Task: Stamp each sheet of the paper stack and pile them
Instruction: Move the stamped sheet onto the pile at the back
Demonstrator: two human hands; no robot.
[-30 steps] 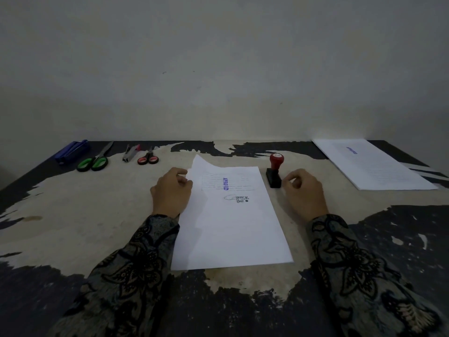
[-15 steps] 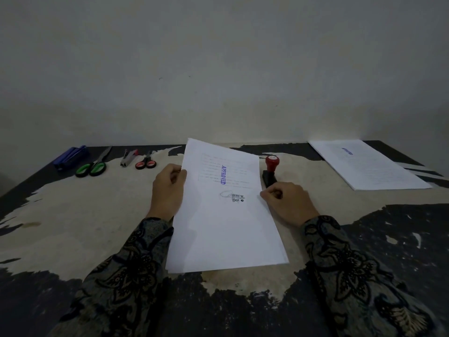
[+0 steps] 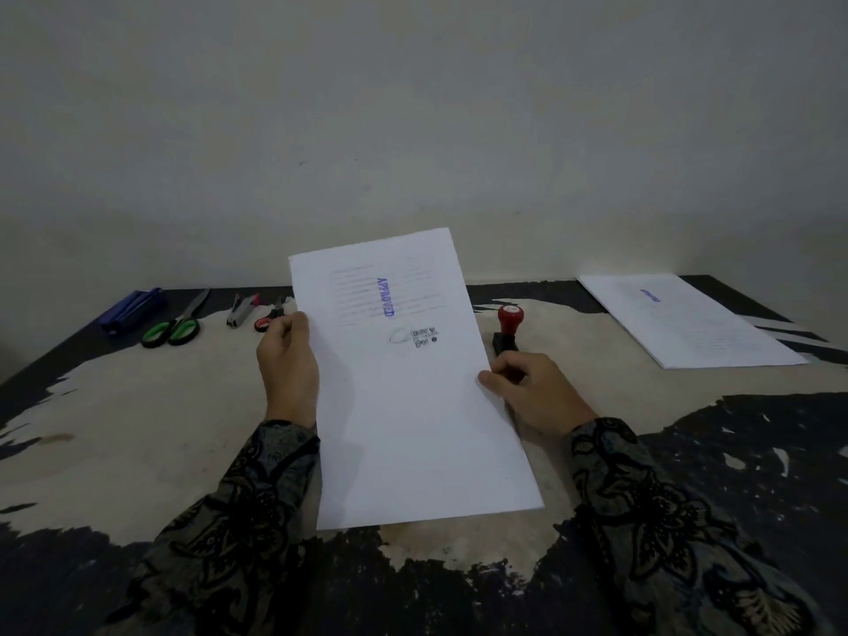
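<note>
A white sheet (image 3: 413,406) bearing a blue "APPROVED" stamp is lifted off the table, its far end raised. My left hand (image 3: 289,364) grips its left edge and my right hand (image 3: 527,387) pinches its right edge. A stamp with a red knob and black base (image 3: 507,332) stands upright just beyond my right hand. A pile of stamped sheets (image 3: 688,323) lies flat at the far right of the table.
At the far left lie a blue object (image 3: 131,309), green-handled scissors (image 3: 176,325), a stapler (image 3: 241,309) and small red-handled scissors (image 3: 268,316). The worn table (image 3: 137,406) ends at a plain wall behind.
The sheet went from lying flat with one corner peeled up to being held in the air by both hands. My right hand moved left from beside the stamp onto the paper's edge.
</note>
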